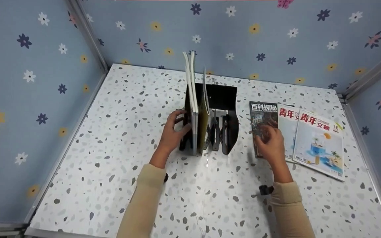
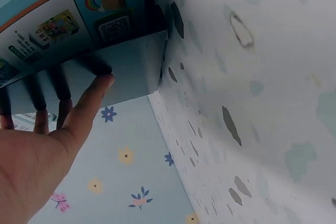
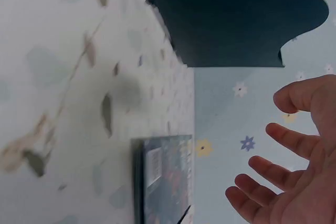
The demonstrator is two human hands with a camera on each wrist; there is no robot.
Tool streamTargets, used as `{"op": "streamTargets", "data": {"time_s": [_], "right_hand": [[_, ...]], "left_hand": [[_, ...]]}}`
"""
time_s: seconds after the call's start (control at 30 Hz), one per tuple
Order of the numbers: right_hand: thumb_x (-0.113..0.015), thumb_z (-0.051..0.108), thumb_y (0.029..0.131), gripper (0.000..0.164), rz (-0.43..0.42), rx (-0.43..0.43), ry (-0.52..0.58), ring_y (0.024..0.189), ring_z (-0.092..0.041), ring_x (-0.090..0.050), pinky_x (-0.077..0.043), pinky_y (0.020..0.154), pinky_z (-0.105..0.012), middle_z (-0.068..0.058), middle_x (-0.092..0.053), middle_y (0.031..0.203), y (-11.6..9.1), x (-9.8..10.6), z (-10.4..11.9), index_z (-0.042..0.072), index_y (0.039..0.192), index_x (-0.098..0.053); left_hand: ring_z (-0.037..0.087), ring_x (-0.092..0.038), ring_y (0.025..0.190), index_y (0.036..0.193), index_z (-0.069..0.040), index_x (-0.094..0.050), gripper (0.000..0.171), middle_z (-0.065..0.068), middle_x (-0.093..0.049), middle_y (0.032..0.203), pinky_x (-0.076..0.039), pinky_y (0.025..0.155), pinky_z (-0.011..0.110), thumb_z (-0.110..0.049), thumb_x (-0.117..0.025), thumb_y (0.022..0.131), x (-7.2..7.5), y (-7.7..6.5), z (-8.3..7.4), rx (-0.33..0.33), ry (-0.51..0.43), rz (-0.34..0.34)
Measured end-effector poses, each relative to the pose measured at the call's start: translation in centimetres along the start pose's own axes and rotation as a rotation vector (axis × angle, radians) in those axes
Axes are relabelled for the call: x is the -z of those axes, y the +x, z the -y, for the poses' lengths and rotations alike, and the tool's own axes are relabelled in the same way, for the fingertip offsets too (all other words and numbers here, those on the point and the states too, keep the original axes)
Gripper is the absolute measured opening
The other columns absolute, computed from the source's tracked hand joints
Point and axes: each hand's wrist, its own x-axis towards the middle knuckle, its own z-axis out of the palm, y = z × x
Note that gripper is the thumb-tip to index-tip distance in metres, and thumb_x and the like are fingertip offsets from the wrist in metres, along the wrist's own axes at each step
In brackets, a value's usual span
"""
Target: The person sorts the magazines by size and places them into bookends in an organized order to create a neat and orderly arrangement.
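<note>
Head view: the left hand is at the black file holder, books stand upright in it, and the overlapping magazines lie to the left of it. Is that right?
Not quite: the overlapping magazines lie to the right of the black file holder, as the head view shows. The left hand is at the holder and books stand upright in it, as you said.

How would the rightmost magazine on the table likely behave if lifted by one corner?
The rightmost magazine looks thin, so it would probably be light and might sag from the held corner. Lying flat, it seems unlikely to tip or roll. It overlaps the middle magazine, so lifting might nudge that one slightly.
</note>
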Motion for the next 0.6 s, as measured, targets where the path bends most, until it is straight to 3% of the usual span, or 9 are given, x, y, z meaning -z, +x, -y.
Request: {"op": "streamTargets", "data": {"time_s": [0.13, 0.27, 0.37, 0.5, 0.6], "right_hand": [[-0.067, 0.022, 0.085, 0.043, 0.027, -0.006, -0.101, 0.106, -0.039, -0.046, -0.037, 0.090, -0.054, -0.023, -0.051, 0.118, 0.1, 0.1, -1.3, 0.010, 0.125, -0.059], [-0.068, 0.026, 0.084, 0.050, 0.089, 0.047, -0.221, 0.109, -0.045, -0.045, -0.038, 0.089, -0.059, -0.026, -0.050, 0.126, 0.0, 0.2, -2.3, 0.009, 0.130, -0.057], [-0.069, 0.029, 0.083, 0.056, 0.131, 0.089, -0.288, 0.108, -0.047, -0.046, -0.039, 0.086, -0.060, -0.026, -0.050, 0.127, 0.0, 0.0, -2.7, 0.007, 0.132, -0.055], [-0.070, 0.034, 0.080, 0.063, 0.194, 0.120, -0.343, 0.105, -0.047, -0.048, -0.041, 0.082, -0.060, -0.026, -0.051, 0.124, 0.2, -0.3, -3.3, 0.006, 0.134, -0.053], [-0.072, 0.034, 0.078, 0.066, 0.235, 0.120, -0.370, 0.107, -0.049, -0.047, -0.042, 0.083, -0.062, -0.027, -0.050, 0.125, 0.3, -0.5, -3.9, 0.007, 0.135, -0.053]], "left_hand": [[0.031, -0.047, 0.129, 0.135, -0.008, -0.048, 0.055, 0.009, -0.043, 0.142, -0.038, 0.108, 0.041, -0.021, -0.072, 0.087, -0.4, 0.4, 1.3, -0.033, 0.015, -0.064], [0.024, -0.049, 0.124, 0.129, -0.017, -0.051, 0.060, 0.000, -0.046, 0.136, -0.040, 0.105, 0.041, -0.029, -0.080, 0.078, -1.1, 1.0, 3.0, -0.050, 0.036, -0.132], [0.025, -0.049, 0.124, 0.129, -0.016, -0.050, 0.066, -0.001, -0.046, 0.134, -0.041, 0.105, 0.041, -0.035, -0.083, 0.074, -1.3, 0.9, 3.1, -0.059, 0.068, -0.142], [0.022, -0.048, 0.126, 0.133, -0.013, -0.048, 0.068, 0.001, -0.046, 0.135, -0.040, 0.106, 0.036, -0.032, -0.081, 0.077, -1.3, 0.9, 3.5, -0.105, 0.097, -0.128], [0.022, -0.048, 0.127, 0.135, -0.010, -0.048, 0.056, 0.005, -0.046, 0.137, -0.039, 0.107, 0.038, -0.023, -0.073, 0.086, -1.0, 0.9, 3.8, -0.137, 0.078, -0.109]]}}
